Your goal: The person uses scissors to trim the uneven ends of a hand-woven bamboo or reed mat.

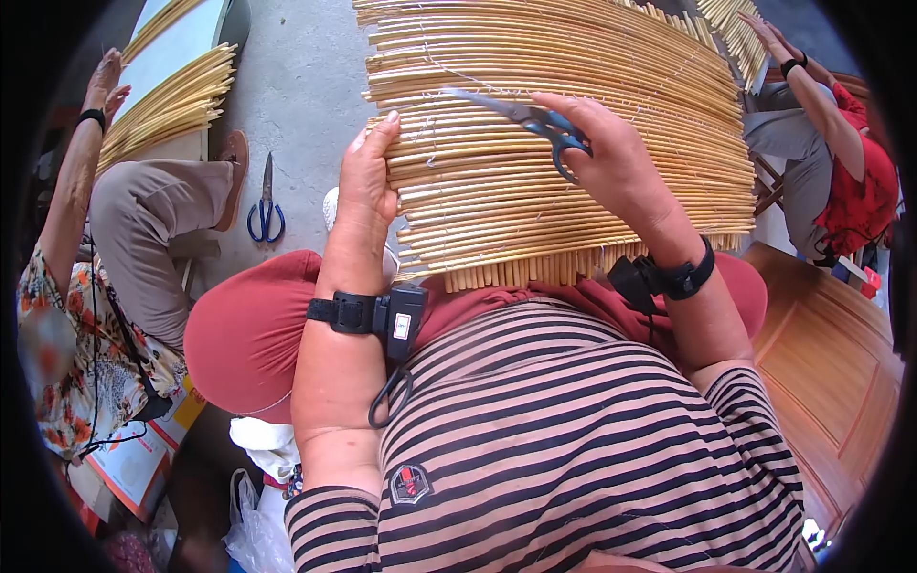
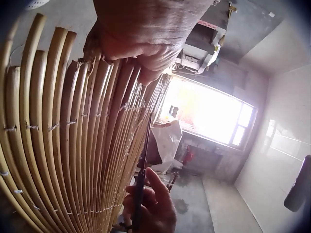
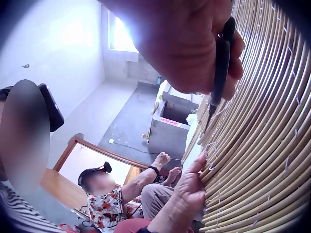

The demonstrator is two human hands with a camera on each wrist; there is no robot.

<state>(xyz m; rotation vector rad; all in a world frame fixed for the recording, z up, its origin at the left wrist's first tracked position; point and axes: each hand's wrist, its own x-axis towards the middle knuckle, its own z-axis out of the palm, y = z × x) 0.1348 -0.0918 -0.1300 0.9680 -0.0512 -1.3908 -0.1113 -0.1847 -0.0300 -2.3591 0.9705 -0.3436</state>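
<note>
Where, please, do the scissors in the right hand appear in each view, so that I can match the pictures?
Head: scissors above centre, blades pointing left.
Left wrist: scissors low, slightly left of centre, seen edge-on.
Right wrist: scissors in the upper half, right of centre.
Shared landmark: the stick mat, in all three.

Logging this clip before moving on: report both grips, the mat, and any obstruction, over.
Left grip: holds stick mat at its left edge. Right grip: holds scissors, blades over the mat. Mat: spread out, white thread across it. Nothing seen blocking the blades.
</note>
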